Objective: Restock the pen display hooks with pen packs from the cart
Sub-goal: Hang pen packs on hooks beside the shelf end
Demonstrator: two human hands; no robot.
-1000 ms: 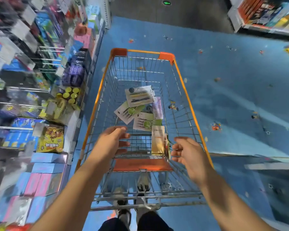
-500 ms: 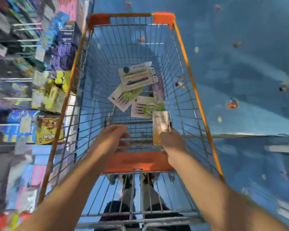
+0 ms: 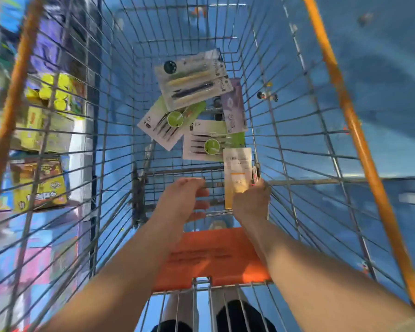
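Inside the cart (image 3: 359, 130), the right hand (image 3: 250, 200) grasped an upright pen pack (image 3: 237, 171); at nine o'clock, the left hand (image 3: 182, 200) hung released.

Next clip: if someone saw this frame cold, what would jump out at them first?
Probably the wire cart with its orange rim, filling the view, and the loose heap of pen packs on its floor. Next, two bare arms reach in from below: the right hand grips an upright orange-and-white pack at the near end, while the left hand hangs beside it, holding nothing. Blurred shelves of yellow boxes show through the left wall.
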